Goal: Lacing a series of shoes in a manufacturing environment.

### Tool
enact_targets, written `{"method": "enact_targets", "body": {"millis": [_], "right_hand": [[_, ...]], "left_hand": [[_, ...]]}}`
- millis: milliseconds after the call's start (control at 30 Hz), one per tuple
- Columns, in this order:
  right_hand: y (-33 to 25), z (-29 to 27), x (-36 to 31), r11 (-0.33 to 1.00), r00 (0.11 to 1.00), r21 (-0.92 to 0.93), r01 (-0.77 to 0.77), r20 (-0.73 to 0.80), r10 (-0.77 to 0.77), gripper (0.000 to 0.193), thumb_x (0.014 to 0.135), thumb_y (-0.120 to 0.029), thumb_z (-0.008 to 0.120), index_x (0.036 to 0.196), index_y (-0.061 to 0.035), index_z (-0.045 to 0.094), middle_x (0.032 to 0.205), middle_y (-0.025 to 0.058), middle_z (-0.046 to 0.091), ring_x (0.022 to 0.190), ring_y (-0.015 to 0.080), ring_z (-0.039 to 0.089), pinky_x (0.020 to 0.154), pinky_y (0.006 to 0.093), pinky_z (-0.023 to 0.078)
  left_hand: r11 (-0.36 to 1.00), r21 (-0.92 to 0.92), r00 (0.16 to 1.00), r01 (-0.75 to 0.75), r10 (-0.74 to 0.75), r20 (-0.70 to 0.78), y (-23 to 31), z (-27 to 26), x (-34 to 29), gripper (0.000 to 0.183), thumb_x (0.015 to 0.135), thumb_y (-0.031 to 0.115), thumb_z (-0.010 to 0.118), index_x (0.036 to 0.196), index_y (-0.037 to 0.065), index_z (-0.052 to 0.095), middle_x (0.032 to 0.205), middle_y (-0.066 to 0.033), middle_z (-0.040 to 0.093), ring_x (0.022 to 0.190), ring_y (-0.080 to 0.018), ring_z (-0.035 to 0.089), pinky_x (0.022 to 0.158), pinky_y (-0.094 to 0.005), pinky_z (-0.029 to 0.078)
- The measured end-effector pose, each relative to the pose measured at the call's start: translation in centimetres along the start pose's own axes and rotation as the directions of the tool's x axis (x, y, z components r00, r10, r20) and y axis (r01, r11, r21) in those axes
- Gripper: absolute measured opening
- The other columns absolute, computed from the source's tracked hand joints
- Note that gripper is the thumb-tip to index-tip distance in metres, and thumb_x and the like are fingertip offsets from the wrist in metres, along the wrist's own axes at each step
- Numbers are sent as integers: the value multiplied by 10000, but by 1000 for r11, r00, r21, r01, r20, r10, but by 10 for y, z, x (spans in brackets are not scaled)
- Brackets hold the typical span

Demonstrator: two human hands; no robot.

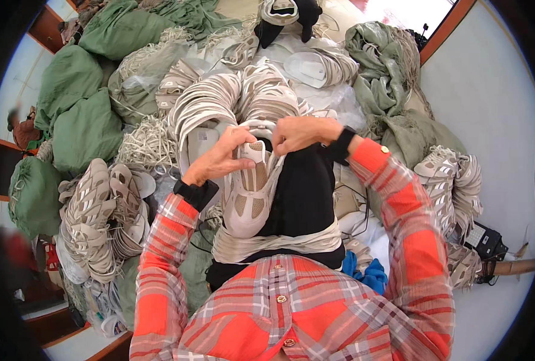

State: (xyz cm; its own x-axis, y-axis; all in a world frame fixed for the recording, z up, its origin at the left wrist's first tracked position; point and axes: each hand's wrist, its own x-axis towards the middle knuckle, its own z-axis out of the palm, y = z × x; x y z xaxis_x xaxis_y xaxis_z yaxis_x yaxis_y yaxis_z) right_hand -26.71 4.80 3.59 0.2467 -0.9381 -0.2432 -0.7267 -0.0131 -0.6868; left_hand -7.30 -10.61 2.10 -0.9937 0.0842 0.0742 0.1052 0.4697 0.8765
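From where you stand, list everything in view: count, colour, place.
Held shoe upper: one, beige and white, over the lap
Stacked shoe uppers: too many to count, beige and white, ahead and both sides
Green sacks: at least four, green, left
Loose cords: uncountable, cream, left of centre
Cord bundle: one, cream, across the lap
Blue cloth: count unclear, blue, lower right
Wristbands: two, black, wrists
Plaid shirt: one, red and grey, torso
Left hand: one, bare, gripping the upper
Right hand: one, bare, curled beside it
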Motion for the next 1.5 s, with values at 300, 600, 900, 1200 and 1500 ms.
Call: {"method": "enact_targets", "body": {"millis": [300,600,900,1200,1500], "right_hand": [[-2,17,28,837,966,-498,-226,-226,127,250,694,-226,606,855,-36,622,739,173,632,714,343,624,609,417,493],[5,24,-20,991,930,-53,125,-341,-135,429,706,-35,655,1079,-23,443,837,116,592,830,341,574,720,392,443],[-9,6,11,994,796,-83,-73,-605,8,261,727,-149,630,949,-15,605,830,144,617,791,297,590,717,373,477],[-7,39,64,973,873,225,60,-484,58,311,738,-216,636,964,-4,621,894,174,641,851,305,617,759,366,473],[-32,42,76,985,817,169,24,-571,78,290,742,-140,658,973,0,554,865,145,605,823,279,592,738,356,463]], "left_hand": [[883,457,993,102,-63,-100,-9,39,27,413,673,229,745,981,64,525,908,-124,573,934,-322,513,874,-407,343],[617,737,961,275,-157,-227,15,60,36,480,626,195,698,1015,6,491,956,-146,576,946,-330,525,812,-393,371],[906,402,969,130,-30,-245,2,11,-14,570,723,224,713,1246,94,529,1299,-173,406,1196,-326,382,1062,-422,265],[965,107,824,238,-143,-548,-1,22,-36,459,804,134,601,1256,106,527,973,-144,518,907,-263,528,810,-341,439],[907,305,768,291,-31,-639,-13,41,-44,436,855,137,550,1278,67,474,920,-165,489,869,-303,496,800,-357,416]]}}
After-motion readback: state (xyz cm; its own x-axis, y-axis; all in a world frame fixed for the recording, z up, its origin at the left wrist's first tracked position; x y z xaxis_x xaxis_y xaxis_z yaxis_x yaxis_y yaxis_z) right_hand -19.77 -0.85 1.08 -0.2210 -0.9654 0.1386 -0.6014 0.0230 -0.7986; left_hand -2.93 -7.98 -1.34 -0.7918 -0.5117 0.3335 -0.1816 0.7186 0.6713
